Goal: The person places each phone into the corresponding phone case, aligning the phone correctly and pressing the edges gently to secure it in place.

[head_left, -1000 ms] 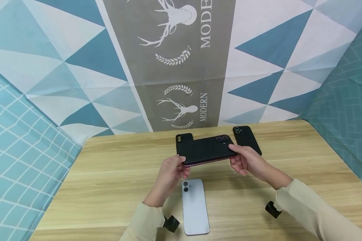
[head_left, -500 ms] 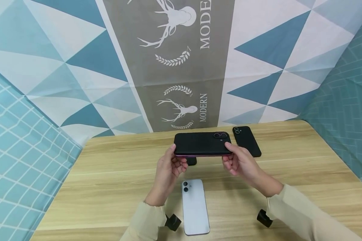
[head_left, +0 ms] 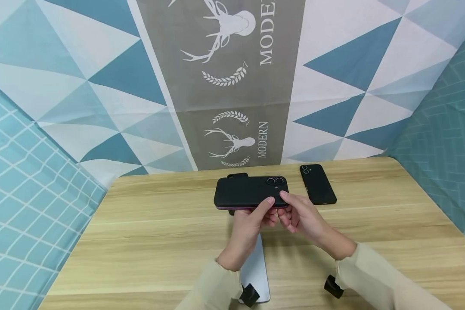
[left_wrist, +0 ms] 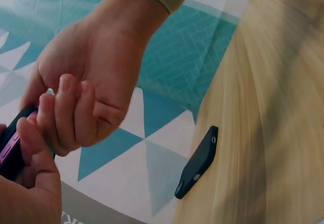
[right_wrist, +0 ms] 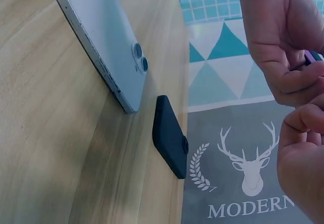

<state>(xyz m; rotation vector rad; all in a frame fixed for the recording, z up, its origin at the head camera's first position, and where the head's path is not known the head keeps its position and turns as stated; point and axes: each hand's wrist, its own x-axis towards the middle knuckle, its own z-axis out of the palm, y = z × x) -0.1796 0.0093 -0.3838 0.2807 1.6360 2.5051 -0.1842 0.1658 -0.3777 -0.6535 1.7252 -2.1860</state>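
Both my hands hold a phone in a black case, raised over the table with its two-lens back facing up. A pink-purple edge shows along its near side. My left hand grips the near edge right of the middle, thumb on the back and fingers curled below. Beside it, my right hand pinches the camera end between thumb and curled fingers. The fingertips of the two hands come close together under the phone. In the left wrist view, pink side buttons show on the phone between the hands.
A white phone lies face down below my left forearm, partly covered. Another black phone-shaped piece lies behind the held phone, mostly hidden. To the right rests a further black one with camera rings. Patterned cloth rises behind the wooden table.
My left hand has moved from the phone's left end along its near edge to beside my right hand. The phone has shifted slightly left and covers the black piece behind differently.
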